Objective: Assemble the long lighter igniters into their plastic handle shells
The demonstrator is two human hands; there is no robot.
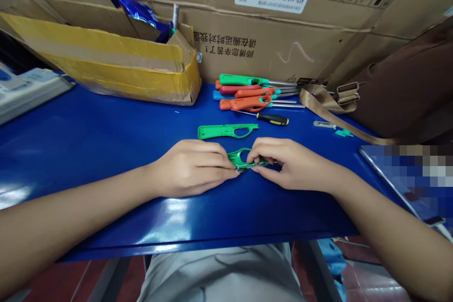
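Note:
My left hand (193, 167) and my right hand (285, 163) rest on the blue table (106, 141), fingers closed from both sides on a green plastic lighter shell (240, 159). Most of that shell is hidden under my fingers. Just beyond it lies a second green shell half (226, 130), flat and untouched. A black and yellow screwdriver (271, 118) lies a little farther back.
A pile of green, red and orange long lighters (247, 92) sits at the back. A cardboard box with yellow tape (116, 63) stands back left, big cartons behind. A brown bag with a strap (399, 85) is at right. Small parts (332, 127) lie nearby.

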